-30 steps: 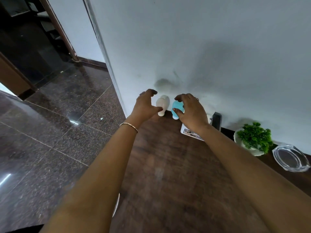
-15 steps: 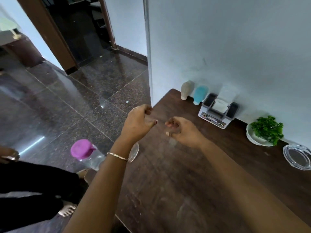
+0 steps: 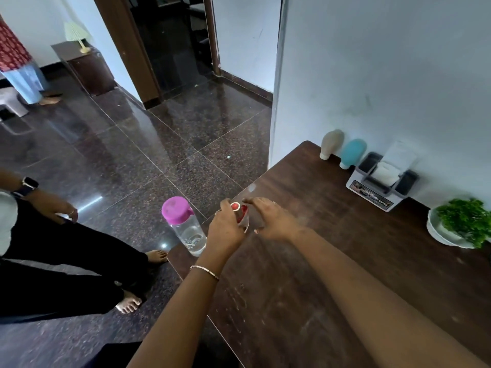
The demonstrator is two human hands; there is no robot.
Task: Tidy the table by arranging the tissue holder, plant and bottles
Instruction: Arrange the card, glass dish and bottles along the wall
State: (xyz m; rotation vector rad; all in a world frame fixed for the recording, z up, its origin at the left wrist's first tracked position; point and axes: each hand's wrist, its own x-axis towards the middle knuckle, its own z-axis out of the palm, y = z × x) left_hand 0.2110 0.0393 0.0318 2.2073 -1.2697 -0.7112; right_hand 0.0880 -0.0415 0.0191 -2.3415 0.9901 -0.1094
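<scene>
Bottles crowd the near-left edge of the dark wooden table (image 3: 305, 274), where a person's two bare forearms reach in from below. The left hand (image 3: 225, 229), a thin bracelet (image 3: 204, 272) at its wrist, is curled around a small bottle with a red cap (image 3: 236, 208), its fingers wrapping the body so that little beyond the cap shows. The right hand (image 3: 271, 221) hovers just beside the same bottle with fingers loosely spread — whether it touches the bottle cannot be told. Just to the left, at the table's corner, a clear water bottle with a magenta lid (image 3: 183, 224) stands upright. Beyond the table's edge, on the polished stone floor (image 3: 132, 155), a second person's legs and bare feet (image 3: 127, 304) are visible. Farther back against the white wall (image 3: 385, 75), a beige squeeze bottle (image 3: 330, 143) and a light blue squeeze bottle (image 3: 352, 152) stand cap-down side by side — next to them a grey tissue holder (image 3: 380, 187) with white tissue rising from its centre. At far right sits a green plant (image 3: 467, 219) in a white pot.
</scene>
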